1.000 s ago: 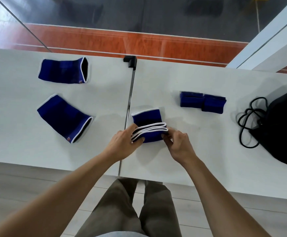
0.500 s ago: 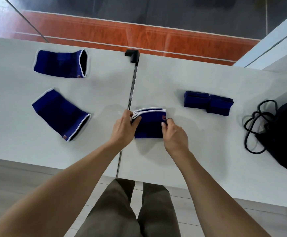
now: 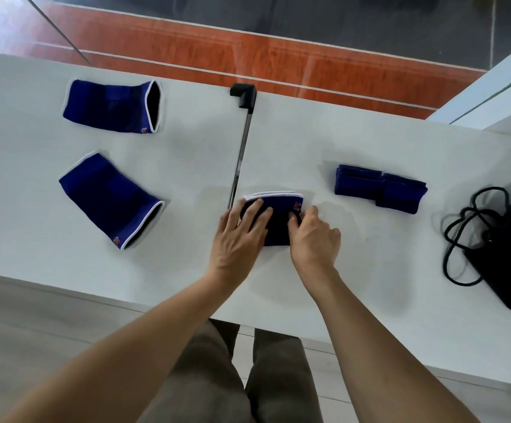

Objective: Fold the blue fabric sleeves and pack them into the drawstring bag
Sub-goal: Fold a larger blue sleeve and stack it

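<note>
Sleeve (image 3: 278,219) (folded) under both hands.

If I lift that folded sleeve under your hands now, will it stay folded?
Probably not by itself: the folded sleeve looks soft, with layered white edges showing. Both hands, left hand and right hand, are pressing it flat. It likely springs open unless pinched.

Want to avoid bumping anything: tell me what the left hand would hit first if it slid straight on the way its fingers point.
Past the sleeve it presses, the left hand seems to meet only bare table.
</note>
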